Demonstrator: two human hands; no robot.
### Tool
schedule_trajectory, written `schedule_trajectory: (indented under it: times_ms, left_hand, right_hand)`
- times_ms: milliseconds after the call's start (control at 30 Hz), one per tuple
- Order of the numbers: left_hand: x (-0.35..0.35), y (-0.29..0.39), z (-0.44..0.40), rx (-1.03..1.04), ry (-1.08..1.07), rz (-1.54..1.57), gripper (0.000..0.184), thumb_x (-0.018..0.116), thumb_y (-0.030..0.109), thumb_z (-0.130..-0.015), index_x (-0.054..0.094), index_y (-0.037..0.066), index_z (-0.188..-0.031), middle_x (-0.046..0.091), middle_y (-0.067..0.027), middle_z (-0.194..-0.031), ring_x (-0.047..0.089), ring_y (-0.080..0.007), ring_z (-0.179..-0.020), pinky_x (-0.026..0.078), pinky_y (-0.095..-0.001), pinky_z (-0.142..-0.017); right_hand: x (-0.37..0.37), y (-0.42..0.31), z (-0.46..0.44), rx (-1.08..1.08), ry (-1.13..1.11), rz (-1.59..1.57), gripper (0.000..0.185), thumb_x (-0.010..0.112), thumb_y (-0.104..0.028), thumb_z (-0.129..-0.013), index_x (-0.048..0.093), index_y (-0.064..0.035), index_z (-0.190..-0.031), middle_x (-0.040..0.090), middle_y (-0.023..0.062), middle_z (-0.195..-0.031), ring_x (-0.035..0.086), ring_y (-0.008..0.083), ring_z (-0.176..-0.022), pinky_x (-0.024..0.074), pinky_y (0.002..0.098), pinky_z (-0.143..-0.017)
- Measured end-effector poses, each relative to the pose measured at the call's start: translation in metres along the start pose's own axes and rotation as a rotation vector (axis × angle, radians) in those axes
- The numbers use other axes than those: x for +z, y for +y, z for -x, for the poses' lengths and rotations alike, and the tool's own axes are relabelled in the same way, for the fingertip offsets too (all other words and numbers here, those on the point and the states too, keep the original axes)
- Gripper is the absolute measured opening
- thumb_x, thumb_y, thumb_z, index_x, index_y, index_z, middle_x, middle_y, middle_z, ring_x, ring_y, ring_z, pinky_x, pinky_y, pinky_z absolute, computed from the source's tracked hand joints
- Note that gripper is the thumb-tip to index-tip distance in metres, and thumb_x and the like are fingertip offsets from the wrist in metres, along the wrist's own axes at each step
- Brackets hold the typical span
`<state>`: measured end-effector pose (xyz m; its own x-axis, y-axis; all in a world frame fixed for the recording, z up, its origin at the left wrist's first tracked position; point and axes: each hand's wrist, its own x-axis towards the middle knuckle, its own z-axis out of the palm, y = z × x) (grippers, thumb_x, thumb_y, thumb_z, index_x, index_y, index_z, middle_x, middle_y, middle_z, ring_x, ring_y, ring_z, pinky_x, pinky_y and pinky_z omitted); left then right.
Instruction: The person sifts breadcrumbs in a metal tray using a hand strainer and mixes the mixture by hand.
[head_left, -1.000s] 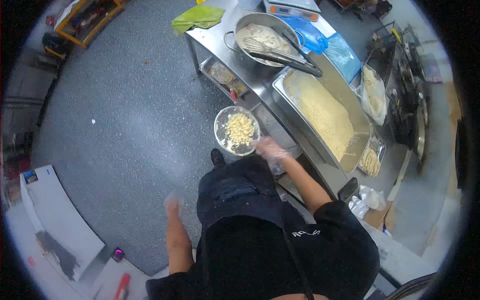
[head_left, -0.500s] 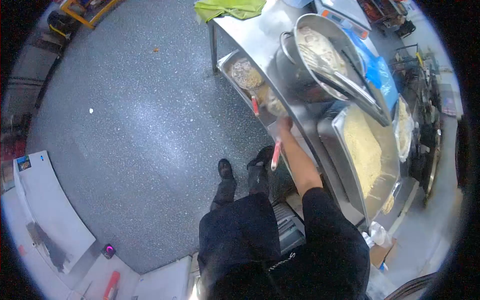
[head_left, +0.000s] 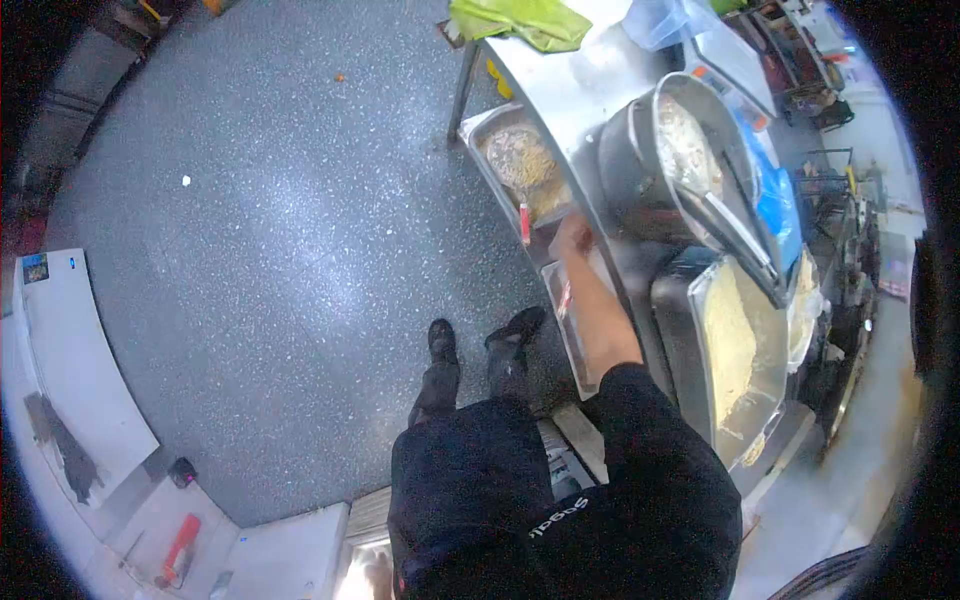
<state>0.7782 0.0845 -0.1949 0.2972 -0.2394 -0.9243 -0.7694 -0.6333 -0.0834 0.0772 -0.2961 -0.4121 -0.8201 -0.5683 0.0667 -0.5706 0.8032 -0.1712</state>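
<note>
My right hand reaches under the edge of the steel table, at the shelf below. Its fingers are blurred and partly hidden, so what they hold cannot be made out. Just below it, a red handle lies over a shallow tray on the shelf. Farther up the shelf, another tray holds a round strainer with a red handle. Above my forearm on the table stand the steel pot of pale batter with a whisk and tongs, and the deep pan of yellowish crumbs. My left hand is out of sight.
A green cloth lies at the table's far corner, and blue plastic lies beside the pot. A scale sits behind. At the lower left are a white counter and a red object.
The strainer of crumbs that my right hand held has gone from in front of me. My right hand has moved under the table edge. My left hand has left the view.
</note>
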Motion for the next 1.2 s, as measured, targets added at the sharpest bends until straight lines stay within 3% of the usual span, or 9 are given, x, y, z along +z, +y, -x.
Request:
schedule_trajectory:
  times_ms: [167, 300, 500, 600, 733, 800, 933, 1133, 1200]
  left_hand:
    - [-0.044, 0.054, -0.045, 0.185, 0.125, -0.046, 0.047, 0.035, 0.046, -0.087, 0.054, 0.010, -0.111, 0.056, -0.0207, -0.095, 0.053, -0.0354, -0.088, 0.040, -0.0427, -0.077]
    - [-0.091, 0.171, -0.055, 0.351, 0.204, -0.106, 0.043, 0.034, 0.043, -0.088, 0.054, 0.014, -0.113, 0.056, -0.0196, -0.098, 0.053, -0.0347, -0.090, 0.039, -0.0428, -0.078]
    - [-0.121, 0.351, -0.042, 1.208, 0.562, -0.858, 0.034, 0.043, 0.027, -0.087, 0.052, 0.007, -0.114, 0.056, -0.0120, -0.110, 0.055, -0.0276, -0.094, 0.044, -0.0363, -0.078]
    - [-0.105, 0.469, 0.009, 1.206, -0.129, -0.149, 0.033, 0.052, 0.013, -0.082, 0.051, 0.003, -0.113, 0.053, -0.0126, -0.115, 0.053, -0.0186, -0.100, 0.044, -0.0300, -0.080]
    - [-0.034, 0.574, 0.167, 1.626, -0.186, -0.178, 0.030, 0.054, 0.024, -0.082, 0.057, -0.003, -0.094, 0.059, -0.0102, -0.087, 0.055, -0.0183, -0.079, 0.043, -0.0303, -0.073]
    - [0.007, 0.604, 0.217, 1.841, -0.202, -0.335, 0.032, 0.055, 0.025, -0.082, 0.057, -0.003, -0.097, 0.060, -0.0113, -0.091, 0.056, -0.0191, -0.081, 0.043, -0.0300, -0.073]
    - [0.083, 0.626, 0.310, 2.026, -0.185, -0.530, 0.032, 0.055, 0.027, -0.082, 0.058, 0.000, -0.100, 0.062, -0.0163, -0.092, 0.060, -0.0295, -0.085, 0.045, -0.0356, -0.077]
    - [0.176, 0.679, 0.262, 1.851, -0.266, -0.963, 0.039, 0.050, 0.033, -0.083, 0.058, -0.004, -0.094, 0.060, -0.0223, -0.090, 0.058, -0.0355, -0.085, 0.045, -0.0395, -0.074]
    - [0.197, 0.688, 0.244, 1.824, -0.224, -1.165, 0.044, 0.048, 0.037, -0.083, 0.058, -0.004, -0.092, 0.060, -0.0234, -0.088, 0.058, -0.0360, -0.084, 0.044, -0.0411, -0.073]
  right_hand:
    - [-0.117, -0.031, 0.107, -0.204, 0.032, -0.670, 0.029, 0.047, -0.017, -0.083, 0.053, -0.0034, -0.108, 0.057, 0.0200, -0.099, 0.054, 0.0314, -0.091, 0.0406, 0.0376, -0.083]
    - [-0.255, 0.002, 0.185, -0.195, -0.432, -0.757, 0.040, 0.048, -0.028, -0.086, 0.047, -0.0075, -0.120, 0.053, 0.0162, -0.114, 0.049, 0.0275, -0.107, 0.0361, 0.0341, -0.092]
    - [-0.480, 0.101, 0.219, -0.032, -0.728, -0.826, 0.036, 0.043, -0.033, -0.088, 0.056, -0.0072, -0.109, 0.057, 0.0138, -0.107, 0.056, 0.0233, -0.090, 0.0433, 0.0346, -0.084]
    - [-0.511, 0.172, 0.211, -0.040, -0.366, -0.636, 0.032, 0.041, -0.031, -0.088, 0.060, -0.0106, -0.103, 0.062, 0.0141, -0.088, 0.058, 0.0246, -0.084, 0.0462, 0.0374, -0.078]
    - [-0.449, 0.313, 0.153, -0.281, 0.139, 0.137, 0.039, 0.038, -0.039, -0.088, 0.061, -0.0073, -0.084, 0.059, 0.0125, -0.078, 0.057, 0.0274, -0.075, 0.0439, 0.0407, -0.071]
    - [-0.474, 0.313, 0.117, -0.091, -0.147, 0.043, 0.036, 0.037, -0.036, -0.089, 0.060, -0.0085, -0.084, 0.058, 0.0120, -0.075, 0.056, 0.0282, -0.075, 0.0436, 0.0414, -0.070]
    - [-0.325, 0.424, 0.055, -0.151, -0.116, 0.048, 0.033, 0.041, -0.036, -0.086, 0.062, -0.0114, -0.079, 0.060, 0.0101, -0.079, 0.056, 0.0283, -0.077, 0.0439, 0.0415, -0.071]
    - [-0.413, 0.365, 0.059, 0.142, -0.319, -0.010, 0.027, 0.044, -0.033, -0.083, 0.063, -0.0135, -0.077, 0.061, 0.0098, -0.080, 0.057, 0.0261, -0.078, 0.0443, 0.0395, -0.072]
    - [-0.389, 0.372, 0.078, 0.055, 0.152, 0.024, 0.032, 0.047, -0.039, -0.079, 0.059, -0.0107, -0.069, 0.058, 0.0098, -0.071, 0.057, 0.0263, -0.070, 0.0452, 0.0397, -0.064]
